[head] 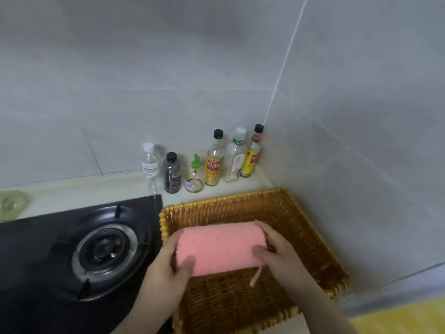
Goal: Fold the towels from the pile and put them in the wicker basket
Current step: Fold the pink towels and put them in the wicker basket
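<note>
My left hand (166, 266) pinches the near-left end of the pink towel (221, 247), thumb on top and fingers curled beneath. My right hand (280, 257) grips the opposite end, fingers wrapped over the far edge. Between them the towel is a thick folded bundle, held level inside the walls of the wicker basket (322, 239). I cannot tell whether it touches the woven floor. A thin hanging loop (255, 277) dangles from its near edge at about 5 o'clock.

I judge this to be the set-down. To do it well I would lower both ends together so the folds do not slip. I would seat the bundle flat toward the 12 o'clock wall, which leaves room nearer me for more towels, and tuck the loop under. Then I would release both thumbs at once and lift straight up.

The basket sits on the bench (72, 191) in a tiled corner, with a gas burner (103, 249) at 9 o'clock and a row of bottles (212, 162) at 12 o'clock. The pile is out of view.
</note>
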The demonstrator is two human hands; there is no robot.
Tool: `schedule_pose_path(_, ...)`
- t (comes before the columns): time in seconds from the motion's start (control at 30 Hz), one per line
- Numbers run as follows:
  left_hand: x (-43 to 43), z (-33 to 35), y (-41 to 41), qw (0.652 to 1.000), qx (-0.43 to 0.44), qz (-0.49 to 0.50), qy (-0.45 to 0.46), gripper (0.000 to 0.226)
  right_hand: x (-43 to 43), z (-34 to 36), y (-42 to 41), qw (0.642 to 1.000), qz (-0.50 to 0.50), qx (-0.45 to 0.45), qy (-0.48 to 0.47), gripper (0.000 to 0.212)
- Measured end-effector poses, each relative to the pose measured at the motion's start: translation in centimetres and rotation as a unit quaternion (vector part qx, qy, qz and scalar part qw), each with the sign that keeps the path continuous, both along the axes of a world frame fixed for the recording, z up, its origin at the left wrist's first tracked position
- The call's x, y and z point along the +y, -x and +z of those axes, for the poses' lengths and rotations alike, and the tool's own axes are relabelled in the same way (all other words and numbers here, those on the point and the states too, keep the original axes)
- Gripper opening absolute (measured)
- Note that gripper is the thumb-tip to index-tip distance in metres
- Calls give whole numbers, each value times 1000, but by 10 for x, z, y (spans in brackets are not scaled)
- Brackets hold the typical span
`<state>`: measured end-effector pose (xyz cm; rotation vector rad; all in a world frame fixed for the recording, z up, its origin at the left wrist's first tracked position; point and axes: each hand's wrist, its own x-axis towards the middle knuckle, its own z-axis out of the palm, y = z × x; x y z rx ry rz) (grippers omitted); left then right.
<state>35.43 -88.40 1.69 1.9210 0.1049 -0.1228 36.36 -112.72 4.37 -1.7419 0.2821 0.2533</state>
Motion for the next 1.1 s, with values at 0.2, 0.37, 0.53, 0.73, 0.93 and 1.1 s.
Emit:
schedule_pose_path(0.2, -46, -14, 0, 995, 97, 18, -22, 67, -53, -33, -25, 996, 74, 24, 49, 56)
schedule_pose_path(0.37, -64, -29, 7, 958, 221, 109, 146, 69, -69, -60, -41, 982, 153, 79, 74, 58)
schedule_pose_path(0.53, -82, -44, -2, 859, 279, 301, 306, 46, -67, -87, -53, 973, 196, 94, 80, 65)
schedule_pose_path(0.73, -106, -41, -5, 766, 299, 405, 400, 47, -66, -102, -57, 971, 202, 70, 110, 63)
schedule_pose_path(0.93, -115, -47, -1, 732, 341, 486, 334, 57, -49, -115, -54, 939, 282, 70, 182, 56)
schedule_pose_path(1.1, -116, -41, -6, 729, 319, 502, 339, 56, -38, -121, -59, 932, 298, 56, 201, 54)
